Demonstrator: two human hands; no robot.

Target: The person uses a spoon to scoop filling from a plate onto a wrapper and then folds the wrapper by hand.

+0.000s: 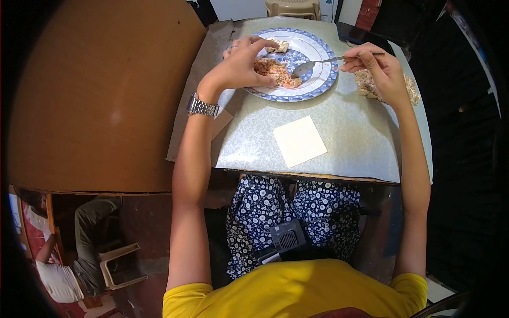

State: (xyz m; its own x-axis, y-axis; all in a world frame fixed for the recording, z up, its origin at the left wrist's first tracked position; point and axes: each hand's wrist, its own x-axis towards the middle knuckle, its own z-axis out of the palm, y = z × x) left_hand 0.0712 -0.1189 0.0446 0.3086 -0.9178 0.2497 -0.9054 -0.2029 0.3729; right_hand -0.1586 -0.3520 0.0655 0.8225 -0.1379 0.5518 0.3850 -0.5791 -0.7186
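Note:
A white plate with a blue patterned rim sits toward the far side of the table. Orange-tinted, grainy food like mixed rice lies on its left half, with a pale torn-looking piece behind it. My left hand reaches over the plate's left edge, thumb and fingers spread apart; the thumb tip is at the grainy food and a fingertip by the pale piece. In my right hand is a metal spoon, held by its handle, its bowl beside the food.
A pale, lumpy mass lies on the table under my right hand. Nearer me is a square of cream paper. A dark flat object rests at the far right. A brown panel stands left; a seated person is beyond it.

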